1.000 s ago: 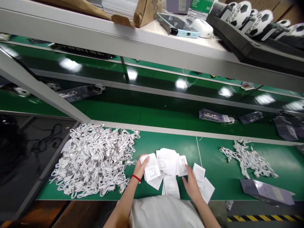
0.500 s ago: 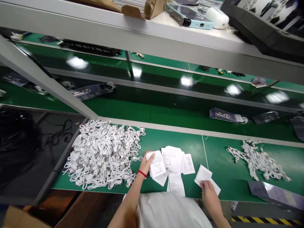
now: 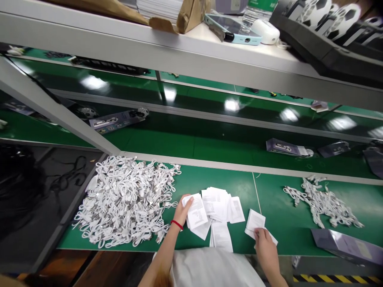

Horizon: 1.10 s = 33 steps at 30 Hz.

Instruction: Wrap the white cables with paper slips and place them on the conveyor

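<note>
My left hand (image 3: 182, 210), with a red band on its wrist, grips a white printed leaflet (image 3: 196, 211) at the left end of a spread of folded white leaflets (image 3: 218, 205) on the green bench (image 3: 203, 179). My right hand (image 3: 265, 244) rests its fingers on a separate pair of leaflets (image 3: 256, 221) lying to the right of the spread. A large heap of coiled white cables (image 3: 125, 199) lies just left of my left hand.
A smaller pile of white cables (image 3: 321, 201) lies at the right, with a grey packet (image 3: 344, 244) near the front edge. Beyond the bench a green conveyor (image 3: 191, 139) carries grey packets (image 3: 287, 147). A shelf overhead holds a phone (image 3: 231, 30), a bottle and black trays.
My right hand moved from the middle of the leaflet spread out to the right onto the separate leaflets. My left hand stayed on its leaflet. The view shifted slightly.
</note>
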Each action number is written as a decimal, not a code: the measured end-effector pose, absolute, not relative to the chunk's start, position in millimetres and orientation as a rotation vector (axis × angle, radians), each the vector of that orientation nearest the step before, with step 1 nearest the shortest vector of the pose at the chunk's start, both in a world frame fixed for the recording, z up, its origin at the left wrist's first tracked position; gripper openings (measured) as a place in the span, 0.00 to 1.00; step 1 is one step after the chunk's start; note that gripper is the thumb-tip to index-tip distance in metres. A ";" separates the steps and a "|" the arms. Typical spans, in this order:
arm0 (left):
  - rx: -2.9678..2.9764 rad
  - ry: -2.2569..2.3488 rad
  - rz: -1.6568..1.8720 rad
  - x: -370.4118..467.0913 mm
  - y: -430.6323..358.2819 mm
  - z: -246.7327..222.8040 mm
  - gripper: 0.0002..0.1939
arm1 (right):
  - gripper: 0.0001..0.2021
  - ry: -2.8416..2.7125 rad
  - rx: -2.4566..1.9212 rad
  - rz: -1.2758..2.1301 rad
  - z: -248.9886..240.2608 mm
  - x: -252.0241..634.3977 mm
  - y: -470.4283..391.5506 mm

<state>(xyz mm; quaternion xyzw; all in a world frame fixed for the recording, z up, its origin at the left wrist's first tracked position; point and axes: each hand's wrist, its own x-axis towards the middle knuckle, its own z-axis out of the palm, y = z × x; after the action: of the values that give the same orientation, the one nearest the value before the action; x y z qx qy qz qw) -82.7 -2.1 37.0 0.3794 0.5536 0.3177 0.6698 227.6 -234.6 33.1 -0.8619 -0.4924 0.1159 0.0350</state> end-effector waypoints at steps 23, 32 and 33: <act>0.890 1.240 0.699 -83.3 -0.3 34.3 0.24 | 0.09 -1.604 -2.241 0.558 15.7 218.7 -270.6; 0.898 1.230 0.712 -83.2 -0.7 30.9 0.23 | 0.10 -1.484 -2.219 0.436 15.5 203.1 -273.6; 0.897 1.230 0.713 -83.3 -0.8 30.7 0.23 | 0.10 -1.478 -2.225 0.421 14.4 202.4 -273.3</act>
<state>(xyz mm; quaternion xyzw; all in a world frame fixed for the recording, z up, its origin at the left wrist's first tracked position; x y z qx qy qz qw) -83.3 -0.8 30.7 0.3976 0.5452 0.3161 0.6669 202.4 -273.3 14.4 -0.8032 -0.5336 0.1520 0.2169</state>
